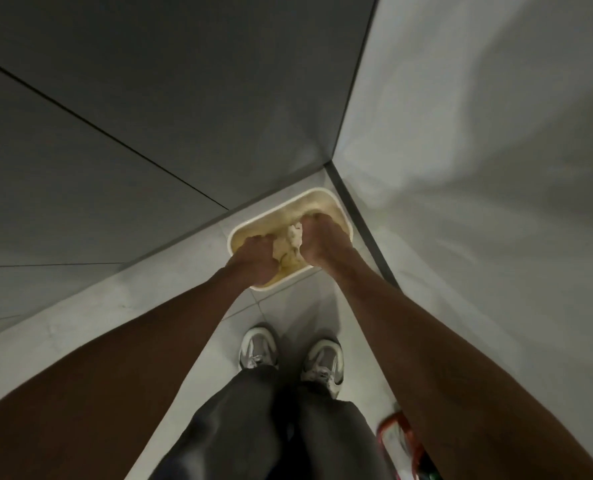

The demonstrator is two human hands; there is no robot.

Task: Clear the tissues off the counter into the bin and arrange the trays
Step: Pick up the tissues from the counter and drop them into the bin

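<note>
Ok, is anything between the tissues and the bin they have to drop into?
Nothing visible. The left hand and right hand grip the crumpled tissues right over the open top of the bin, which stands on the floor. No lid or other object covers the opening.

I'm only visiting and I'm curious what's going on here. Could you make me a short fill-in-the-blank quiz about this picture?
1. The bin stands on the floor in a ____ between two walls.
2. The left hand and right hand together grip crumpled ____.
3. Below the arms, the person's two ____ point toward the bin.

Missing words: corner; tissues; shoes.
</note>
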